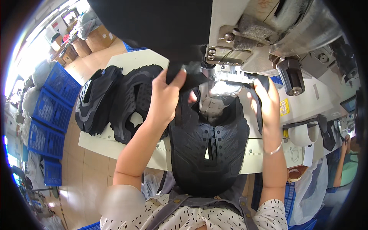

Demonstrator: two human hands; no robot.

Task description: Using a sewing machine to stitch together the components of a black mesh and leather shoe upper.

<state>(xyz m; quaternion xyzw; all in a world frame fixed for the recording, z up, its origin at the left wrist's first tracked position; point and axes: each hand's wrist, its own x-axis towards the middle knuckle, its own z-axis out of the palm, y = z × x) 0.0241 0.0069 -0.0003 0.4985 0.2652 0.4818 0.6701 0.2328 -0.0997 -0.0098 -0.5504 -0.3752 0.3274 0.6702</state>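
The black moulded panel runs lengthwise from lower centre up to the sewing machine at upper centre. Left hand pinches its top edge; right hand closes on a black strap.

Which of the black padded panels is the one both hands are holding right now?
The black padded panel under the sewing machine, gripped by left hand and right hand; the stacked panels lie untouched left.
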